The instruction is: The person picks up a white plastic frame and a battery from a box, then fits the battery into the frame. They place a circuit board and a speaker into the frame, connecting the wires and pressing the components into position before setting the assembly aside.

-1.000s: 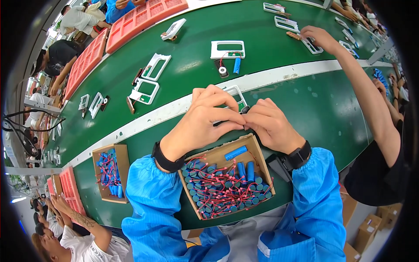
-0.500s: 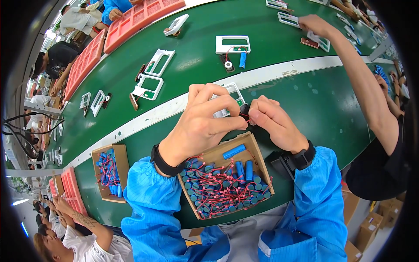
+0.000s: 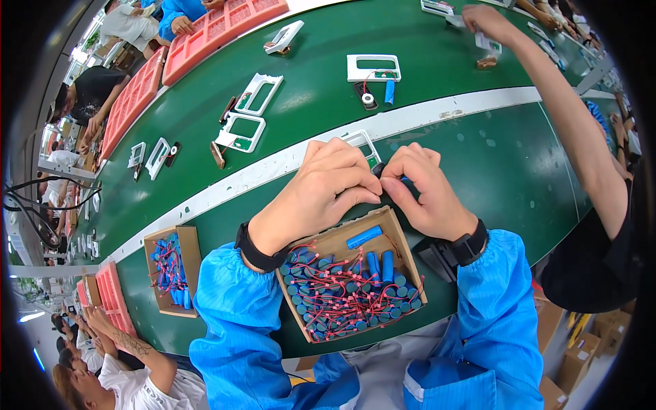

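My left hand and my right hand meet fingertip to fingertip over a white plastic frame that lies on the green belt. Both pinch a small dark part between them; most of it is hidden by the fingers. Just below my hands stands an open cardboard box filled with several blue cylindrical cells with red wires. Both wrists carry black bands, and my sleeves are blue.
More white frames with loose parts lie along the green belt. A second cardboard box of blue cells sits at left. Pink trays line the far side. Another person's arm reaches in at right; other workers sit around.
My hands have stayed together over the white frame, fingers shifting slightly on the small part. The other person's arm at right has reached farther up the belt.
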Motion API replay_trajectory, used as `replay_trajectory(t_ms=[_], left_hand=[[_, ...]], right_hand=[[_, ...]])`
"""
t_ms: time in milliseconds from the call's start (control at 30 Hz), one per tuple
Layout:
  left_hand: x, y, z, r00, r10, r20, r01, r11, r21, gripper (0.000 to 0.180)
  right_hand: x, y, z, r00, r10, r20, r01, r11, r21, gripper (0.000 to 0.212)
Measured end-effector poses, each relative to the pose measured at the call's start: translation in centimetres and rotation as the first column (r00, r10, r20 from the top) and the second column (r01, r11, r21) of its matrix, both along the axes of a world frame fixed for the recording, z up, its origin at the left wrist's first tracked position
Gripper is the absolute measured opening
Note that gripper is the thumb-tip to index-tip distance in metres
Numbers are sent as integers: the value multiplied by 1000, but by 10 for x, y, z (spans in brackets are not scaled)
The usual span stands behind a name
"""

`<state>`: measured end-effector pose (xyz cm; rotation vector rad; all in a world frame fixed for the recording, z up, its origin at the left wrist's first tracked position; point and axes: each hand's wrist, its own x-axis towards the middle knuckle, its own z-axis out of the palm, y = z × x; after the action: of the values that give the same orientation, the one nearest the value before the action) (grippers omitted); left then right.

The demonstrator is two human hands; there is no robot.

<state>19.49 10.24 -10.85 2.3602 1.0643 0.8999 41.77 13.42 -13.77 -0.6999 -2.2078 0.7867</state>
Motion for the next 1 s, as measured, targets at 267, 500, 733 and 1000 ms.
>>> replay_trajectory(t_ms=[267,500,733,1000], left_hand=[[-14,0,-20,978,203,-50,-207,974,-90,22],[-31,1,-23,962,204,-182,-217,975,-52,23],[-44,7,-36,972,175,-158,-185,981,-51,19],[-47,11,-43,974,184,-132,-186,982,-8,11]], right_hand=[[-5,21,8,973,-105,207,78,988,136,5],[-33,44,0,956,-85,282,13,969,248,5],[-49,56,-16,957,-10,289,-65,966,249,5],[-52,57,-22,962,0,275,-73,963,259,2]])
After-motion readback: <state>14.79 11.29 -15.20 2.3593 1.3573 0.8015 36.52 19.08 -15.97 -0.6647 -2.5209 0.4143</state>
